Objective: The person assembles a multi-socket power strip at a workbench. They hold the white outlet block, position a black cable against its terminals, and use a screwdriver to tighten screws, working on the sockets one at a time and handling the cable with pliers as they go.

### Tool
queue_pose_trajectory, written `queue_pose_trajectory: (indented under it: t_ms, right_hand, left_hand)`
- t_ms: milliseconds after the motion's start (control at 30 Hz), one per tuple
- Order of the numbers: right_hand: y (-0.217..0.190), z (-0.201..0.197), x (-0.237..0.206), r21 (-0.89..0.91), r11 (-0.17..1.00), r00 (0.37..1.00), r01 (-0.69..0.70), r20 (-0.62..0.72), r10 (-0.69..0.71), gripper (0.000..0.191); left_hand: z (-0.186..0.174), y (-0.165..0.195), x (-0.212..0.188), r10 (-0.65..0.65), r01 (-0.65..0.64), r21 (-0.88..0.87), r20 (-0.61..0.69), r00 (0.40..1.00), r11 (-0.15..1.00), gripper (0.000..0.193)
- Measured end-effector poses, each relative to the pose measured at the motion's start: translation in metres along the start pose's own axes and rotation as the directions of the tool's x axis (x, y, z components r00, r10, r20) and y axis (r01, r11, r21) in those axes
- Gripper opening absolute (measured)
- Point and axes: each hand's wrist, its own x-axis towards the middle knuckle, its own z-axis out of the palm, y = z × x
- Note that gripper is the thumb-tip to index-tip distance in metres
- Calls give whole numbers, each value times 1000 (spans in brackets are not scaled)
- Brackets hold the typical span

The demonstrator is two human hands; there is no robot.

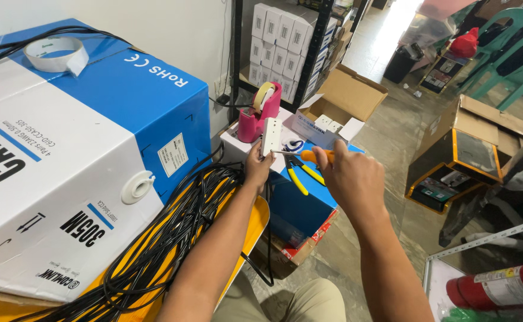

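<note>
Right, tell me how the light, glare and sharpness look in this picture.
Head view: daylight washes out the floor at the top; left hand, white socket strip and right hand with the orange-handled screwdriver are evenly lit and sharp; wide-lens bending curves the big box.

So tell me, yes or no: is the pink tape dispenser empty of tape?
No: the pink tape dispenser carries a roll of tape on top, behind the white socket strip in the left hand.
</note>
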Motion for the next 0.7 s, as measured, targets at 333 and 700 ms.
queue_pose_trajectory:
  t_ms: [333, 700]
  right_hand:
    - [-2, -15, 19, 57, 991, 993, 120, 3, -121, 41]
    - [-1, -21, 35, -8, 997, 996, 78, 38, -77, 51]
  left_hand:
    - [0, -8, 10, 23, -23, -71, 12, 1000, 997, 53]
    - [0, -8, 10, 13, -12, -32, 20, 1000, 999, 51]
